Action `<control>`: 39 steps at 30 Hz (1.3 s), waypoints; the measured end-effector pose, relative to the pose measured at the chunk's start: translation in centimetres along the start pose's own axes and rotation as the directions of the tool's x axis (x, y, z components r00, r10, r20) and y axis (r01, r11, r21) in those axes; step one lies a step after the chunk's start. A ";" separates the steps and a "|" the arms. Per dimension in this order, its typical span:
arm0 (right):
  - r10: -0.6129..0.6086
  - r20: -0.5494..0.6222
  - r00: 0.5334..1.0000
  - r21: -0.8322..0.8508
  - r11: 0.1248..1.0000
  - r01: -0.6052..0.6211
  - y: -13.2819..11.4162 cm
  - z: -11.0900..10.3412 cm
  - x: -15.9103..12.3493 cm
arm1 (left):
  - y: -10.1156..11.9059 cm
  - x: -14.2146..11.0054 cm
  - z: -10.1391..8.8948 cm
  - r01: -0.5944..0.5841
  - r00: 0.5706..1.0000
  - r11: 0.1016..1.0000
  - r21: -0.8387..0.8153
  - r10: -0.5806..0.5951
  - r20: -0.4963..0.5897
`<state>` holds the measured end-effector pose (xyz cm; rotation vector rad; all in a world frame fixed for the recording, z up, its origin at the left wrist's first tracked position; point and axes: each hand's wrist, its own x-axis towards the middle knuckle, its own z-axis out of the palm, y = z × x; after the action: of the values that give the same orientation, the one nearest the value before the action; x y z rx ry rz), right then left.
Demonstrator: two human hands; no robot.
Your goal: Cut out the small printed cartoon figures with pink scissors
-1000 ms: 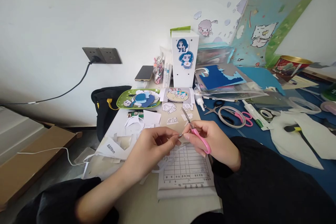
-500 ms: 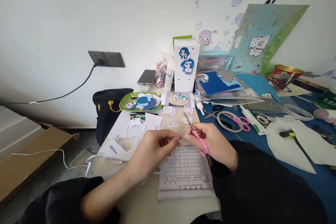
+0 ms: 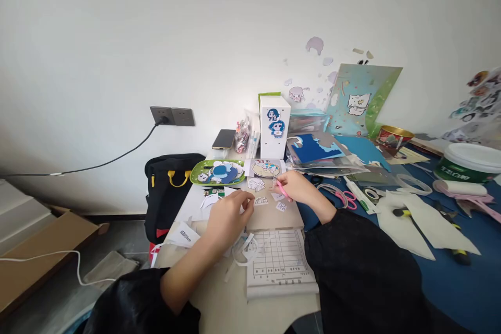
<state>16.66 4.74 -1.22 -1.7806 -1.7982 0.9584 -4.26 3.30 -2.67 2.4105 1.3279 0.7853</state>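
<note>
My right hand (image 3: 295, 187) grips the pink-handled scissors (image 3: 282, 190) over the far part of the beige board, hiding part of their blades. To its left, my left hand (image 3: 233, 214) hovers with fingers bent, thumb and forefinger a little apart, nothing visible between them. By its fingertips lies a small paper cutout with black line drawing (image 3: 261, 200). Another line-drawn cutout (image 3: 256, 184) sits farther back, and a small one (image 3: 281, 206) is below the scissors. Nearer me, a printed grid sheet (image 3: 279, 258) has curled clear strips (image 3: 245, 250) at its left edge.
A green tray (image 3: 195, 176) with blue and white cutouts stands at the back left. Behind the board is a white box (image 3: 274, 141). Paper scraps (image 3: 183, 235) lie left. On the blue surface right are tape rolls, a glue tube (image 3: 358, 193) and white cloth-like pieces (image 3: 407, 224).
The view has tilted upward. My hands have moved apart and farther over the board; the right hand still holds the scissors. The small cutout below the scissors now shows.
</note>
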 end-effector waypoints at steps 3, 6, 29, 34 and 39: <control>0.036 0.012 0.999 -0.103 0.994 -0.035 -1.2 0.5 1.1 | -0.2 0.0 0.2 -0.032 0.999 0.996 0.079 0.031 0.010; 0.071 -0.015 0.997 -0.190 0.979 -0.072 -1.6 0.8 1.5 | -0.3 0.1 0.4 -0.049 0.999 0.990 0.135 0.046 0.023; -0.107 -0.186 0.977 -0.211 0.975 0.067 3.3 -0.6 -0.1 | -0.3 -0.1 0.4 -0.167 0.981 0.945 0.282 0.130 0.145; -0.162 -0.180 0.970 -0.246 0.962 0.115 3.5 -0.6 -0.2 | -0.4 0.0 0.4 -0.157 0.984 0.948 0.275 0.125 0.130; -0.263 -0.082 0.961 -0.279 0.932 0.231 3.3 -0.4 -0.4 | -0.5 0.1 0.4 -0.128 0.989 0.953 0.274 0.103 0.103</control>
<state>19.23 4.18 -3.23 -1.6656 -2.0921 0.5197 -4.32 3.63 -3.14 2.7296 1.3529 0.5416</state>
